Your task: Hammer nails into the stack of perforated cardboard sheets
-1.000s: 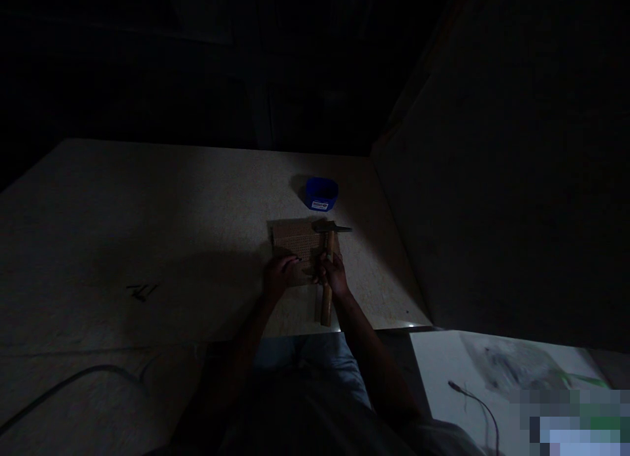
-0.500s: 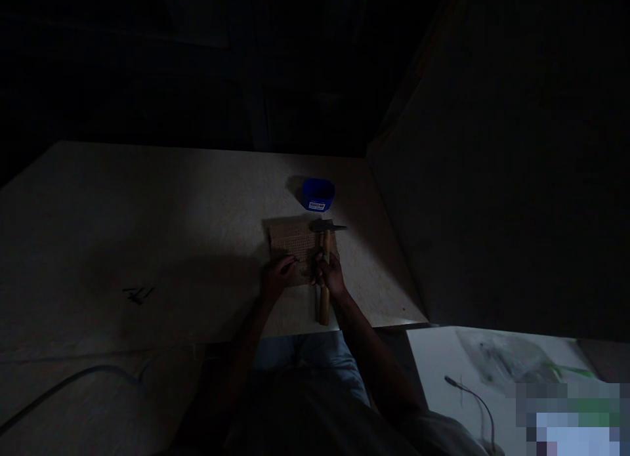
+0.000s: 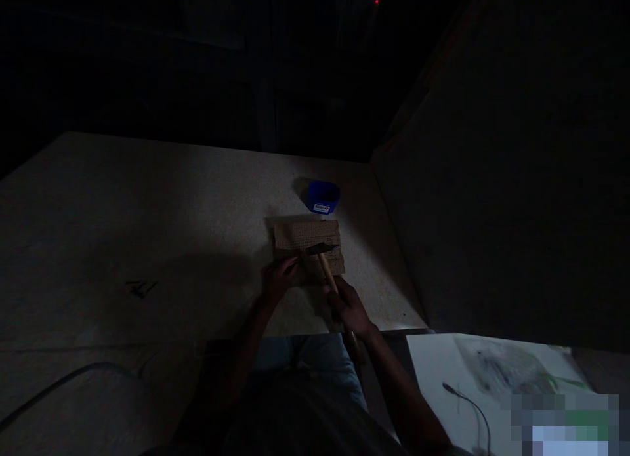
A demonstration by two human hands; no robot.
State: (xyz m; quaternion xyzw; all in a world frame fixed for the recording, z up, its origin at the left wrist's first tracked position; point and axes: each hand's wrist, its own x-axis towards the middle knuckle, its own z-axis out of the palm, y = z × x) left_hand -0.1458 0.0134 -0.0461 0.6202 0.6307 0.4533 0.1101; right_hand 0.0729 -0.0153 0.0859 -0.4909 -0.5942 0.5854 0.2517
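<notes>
My right hand point(image 3: 348, 303) is closed round the wooden handle of a hammer point(image 3: 327, 270). The hammer's dark head is over the front part of a brown, rough-textured block or pad point(image 3: 309, 230) on the table. Whether the head touches the block, I cannot tell in this dim light. My left hand point(image 3: 279, 277) rests at the block's near left edge, thumb and fingers pinched together. Anything small between those fingertips is too dark to name.
A blue plastic tub point(image 3: 323, 197) with a white label stands just behind the block. Several thin dark pieces, like nails point(image 3: 140, 289), lie on the table point(image 3: 207, 180) to the left. A tall dark panel point(image 3: 492, 213) borders the right side. A cable point(image 3: 467, 397) lies at lower right.
My right hand has moved right and nearer to me along the hammer's handle. The hammer, upright in view before, now slants, its head closer to my left hand. My left hand has barely moved.
</notes>
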